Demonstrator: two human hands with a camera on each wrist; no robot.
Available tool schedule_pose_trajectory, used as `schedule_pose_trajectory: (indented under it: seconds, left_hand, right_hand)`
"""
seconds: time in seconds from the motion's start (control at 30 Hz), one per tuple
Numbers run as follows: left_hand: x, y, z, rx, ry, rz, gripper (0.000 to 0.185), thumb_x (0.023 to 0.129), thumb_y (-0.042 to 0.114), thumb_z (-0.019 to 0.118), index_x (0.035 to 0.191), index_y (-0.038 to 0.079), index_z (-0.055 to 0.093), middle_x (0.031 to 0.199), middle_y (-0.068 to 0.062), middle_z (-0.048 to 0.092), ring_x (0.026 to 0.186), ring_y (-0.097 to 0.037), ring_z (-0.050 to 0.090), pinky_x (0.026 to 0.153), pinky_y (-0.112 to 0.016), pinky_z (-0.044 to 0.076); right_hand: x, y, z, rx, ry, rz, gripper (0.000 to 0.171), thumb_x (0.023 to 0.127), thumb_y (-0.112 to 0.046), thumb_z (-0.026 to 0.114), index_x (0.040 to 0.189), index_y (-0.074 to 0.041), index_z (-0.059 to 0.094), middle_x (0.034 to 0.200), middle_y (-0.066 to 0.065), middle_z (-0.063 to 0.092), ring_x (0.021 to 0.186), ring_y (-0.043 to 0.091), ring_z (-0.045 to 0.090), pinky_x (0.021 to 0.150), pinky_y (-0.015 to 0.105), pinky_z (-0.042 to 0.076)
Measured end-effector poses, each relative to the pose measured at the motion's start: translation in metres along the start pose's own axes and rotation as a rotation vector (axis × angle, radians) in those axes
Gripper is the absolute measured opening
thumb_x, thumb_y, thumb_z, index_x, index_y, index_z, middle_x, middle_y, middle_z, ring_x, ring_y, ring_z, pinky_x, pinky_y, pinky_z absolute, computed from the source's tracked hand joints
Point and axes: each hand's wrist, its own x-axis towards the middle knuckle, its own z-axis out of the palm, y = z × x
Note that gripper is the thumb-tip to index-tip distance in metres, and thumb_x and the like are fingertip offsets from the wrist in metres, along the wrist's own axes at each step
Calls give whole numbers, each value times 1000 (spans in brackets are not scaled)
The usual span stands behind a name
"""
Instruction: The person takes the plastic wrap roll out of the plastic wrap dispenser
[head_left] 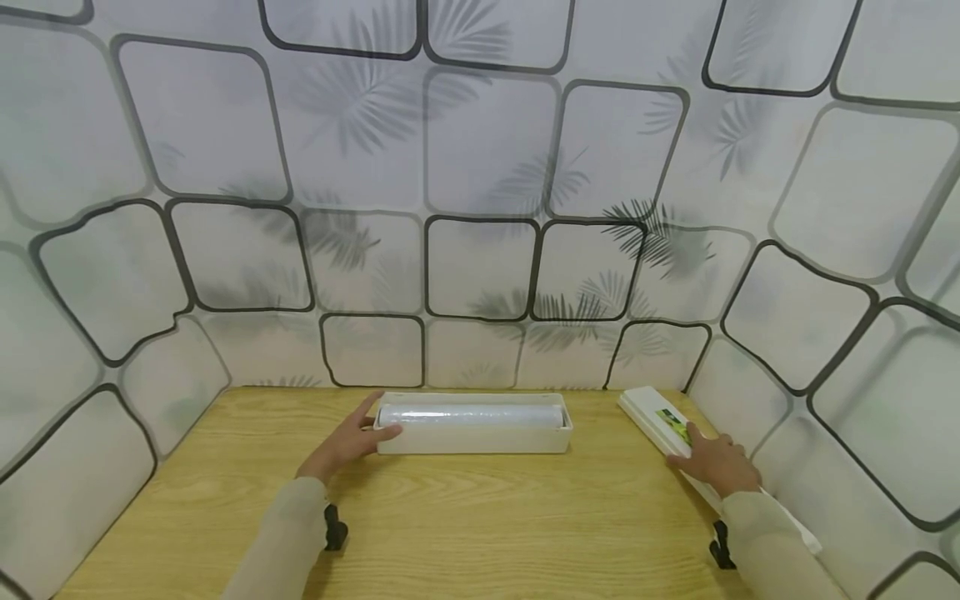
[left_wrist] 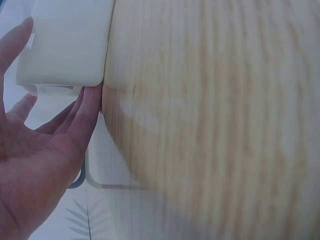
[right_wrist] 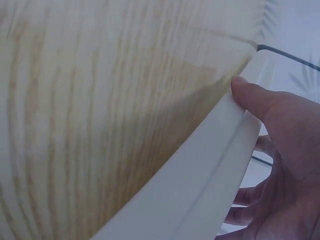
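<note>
The white dispenser box (head_left: 474, 435) lay open along the back of the wooden table (head_left: 465, 533), with 1 roll of cling film (head_left: 471, 414) lying lengthwise inside it. The left hand (head_left: 347, 446) cupped the box's left end, fingers fairly straight against the wall, steadying rather than clutching. The right hand (head_left: 716, 465) rested on the long white lid (head_left: 663, 427) at the table's right edge, well apart from the box, thumb over its rim and fingers curled beneath in a light hold. To my eye, fitting the lid well meant lifting it level, keeping the box braced, and lining up both ends before pressing down.
</note>
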Motion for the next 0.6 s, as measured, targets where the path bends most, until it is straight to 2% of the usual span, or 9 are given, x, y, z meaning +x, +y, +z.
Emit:
schedule_pose_trajectory:
  seconds: [0.33,0.6]
  left_hand:
    - [0,2,0,3,-2,-5,98,98,46,70,168,21,7,158,-38,33,140,-50,48,108,-57,50]
    - [0,0,0,-4,-6,2,97,98,45,70,168,22,7,158,-37,33,139,-48,50,109,-56,50]
  right_hand:
    - [3,10,4,16,-10,25,105,92,-64,64,160,0,18,122,56,37,104,64,51,77,71,51]
    - [2,8,4,22,-10,28,103,92,-62,65,160,1,18,122,56,37,103,64,51,78,71,51]
